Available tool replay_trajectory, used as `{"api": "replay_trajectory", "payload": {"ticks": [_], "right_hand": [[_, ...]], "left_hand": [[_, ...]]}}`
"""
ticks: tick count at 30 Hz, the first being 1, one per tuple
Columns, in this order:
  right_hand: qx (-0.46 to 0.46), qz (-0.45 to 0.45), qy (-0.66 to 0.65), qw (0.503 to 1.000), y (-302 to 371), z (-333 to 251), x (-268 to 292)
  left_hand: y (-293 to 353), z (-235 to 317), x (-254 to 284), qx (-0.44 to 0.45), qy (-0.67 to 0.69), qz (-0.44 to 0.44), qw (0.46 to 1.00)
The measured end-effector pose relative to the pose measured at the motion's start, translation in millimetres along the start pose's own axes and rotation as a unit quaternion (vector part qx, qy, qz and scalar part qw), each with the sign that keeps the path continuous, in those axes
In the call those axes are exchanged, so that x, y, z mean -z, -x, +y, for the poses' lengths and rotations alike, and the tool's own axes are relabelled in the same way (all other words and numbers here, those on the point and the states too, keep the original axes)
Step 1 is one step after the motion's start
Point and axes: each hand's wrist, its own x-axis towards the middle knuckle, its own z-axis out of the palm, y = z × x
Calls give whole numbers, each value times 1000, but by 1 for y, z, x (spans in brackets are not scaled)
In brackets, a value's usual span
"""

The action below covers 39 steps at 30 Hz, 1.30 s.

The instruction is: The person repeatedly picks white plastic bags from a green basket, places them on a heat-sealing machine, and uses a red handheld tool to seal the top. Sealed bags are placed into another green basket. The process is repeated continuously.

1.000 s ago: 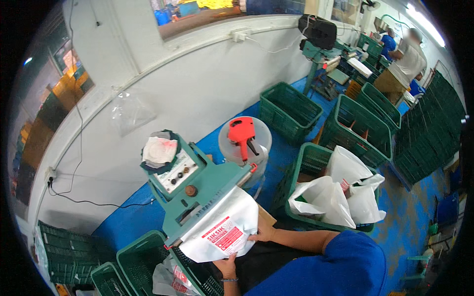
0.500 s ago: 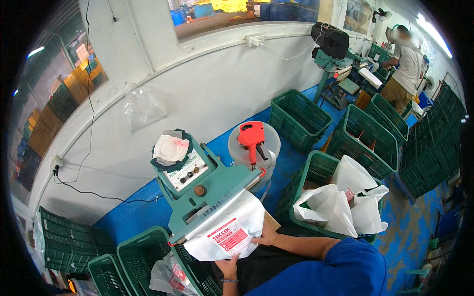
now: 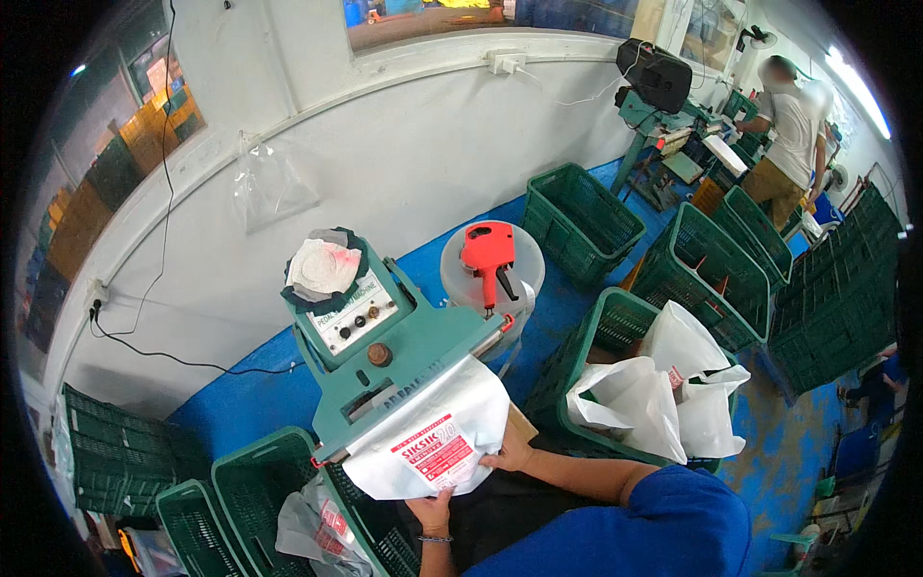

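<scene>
A white plastic bag with red print (image 3: 433, 438) hangs from the front jaw of a green bag sealing machine (image 3: 413, 370), its top edge under the bar. My right hand (image 3: 510, 452) grips the bag's right lower side, fingers closed on it. With its fingers at the lower edge, my left hand (image 3: 430, 513) holds the bag from below. Behind the bar, a bundled cloth (image 3: 325, 269) lies on the machine's control box. A red price label gun (image 3: 488, 258) rests on a round translucent tub (image 3: 452, 274) beside the machine.
To the right, a green crate (image 3: 577, 356) holds several white bags (image 3: 673, 394). Lower left, another green crate (image 3: 260, 471) stands near printed bags (image 3: 322, 529). More crates (image 3: 584, 231) line the wall. A person (image 3: 784, 135) stands at the far right.
The whole view has shifted slightly, so most things sit a little farther left. Both hands keep their hold on the bag at the sealer. The far person's posture differs slightly.
</scene>
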Motion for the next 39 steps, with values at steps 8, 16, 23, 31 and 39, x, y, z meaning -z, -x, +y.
{"api": "replay_trajectory", "payload": {"ticks": [8, 16, 23, 31, 39], "right_hand": [[-2, 6, -16, 1000, -3, 1, -1], [12, 9, 10, 1000, 1, -1, 0], [10, -3, 49, 999, 0, 4, 0], [32, 40, 21, 998, -2, -5, -1], [29, 17, 50, 998, 0, 4, -1]], "left_hand": [[-1, 10, 1, -76, -19, 26, 997], [-4, 17, -2, -28, -6, 5, 1000], [-2, 17, -2, 35, 33, -25, 999], [-1, 7, -4, 21, -3, -5, 1000], [-1, -8, 5, -61, -74, -23, 995]]}}
